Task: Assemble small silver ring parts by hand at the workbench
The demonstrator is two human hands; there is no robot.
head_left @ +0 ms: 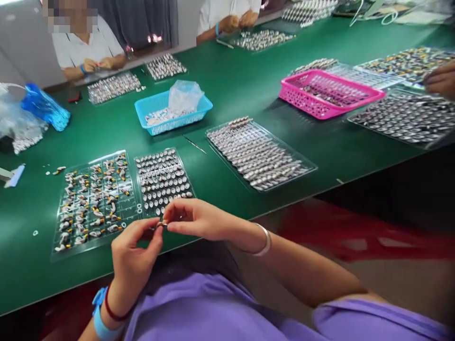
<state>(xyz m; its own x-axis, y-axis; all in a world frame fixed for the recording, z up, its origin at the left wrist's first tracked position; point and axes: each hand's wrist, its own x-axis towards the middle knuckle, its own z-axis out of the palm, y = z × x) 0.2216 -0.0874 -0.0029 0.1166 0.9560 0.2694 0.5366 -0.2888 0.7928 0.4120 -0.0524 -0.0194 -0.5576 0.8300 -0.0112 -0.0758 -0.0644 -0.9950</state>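
Note:
My left hand (133, 253) and my right hand (194, 219) meet at the near edge of the green table (249, 90). Both pinch one small metal part (161, 225) between their fingertips. Just beyond my hands lies a clear tray of small silver parts (161, 179). To its left sits a clear tray of parts with orange and yellow bits (93, 199). My right wrist wears a silver bangle, my left a blue band and a red cord.
A long clear tray of metal parts (258, 154) lies to the right. Farther back stand a blue basket (172, 111) with a plastic bag and a pink basket (329, 92). Two people sit across the table; another person's hand (441, 80) shows at right.

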